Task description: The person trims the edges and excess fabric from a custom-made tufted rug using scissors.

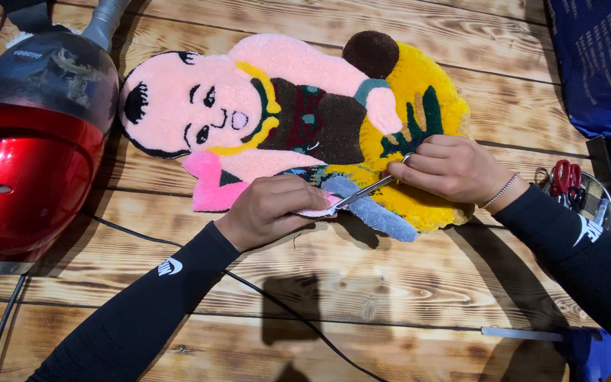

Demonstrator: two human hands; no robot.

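A rug (298, 113) lies on the wood floor (390, 297). Your right hand (450, 168) pinches scissors (362, 192); your left hand (270, 210) presses curled fingers on the rug.

Your two arms in long black fitted sleeves, small white logo on each forearm, thin silver beaded bracelet at your right hand (454, 168), left hand (270, 209) bare

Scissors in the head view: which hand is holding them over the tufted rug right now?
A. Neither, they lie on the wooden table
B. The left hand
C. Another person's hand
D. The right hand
D. The right hand has its fingers through the handles of the scissors, whose blades point at the edge of the rug, where the left hand presses down.
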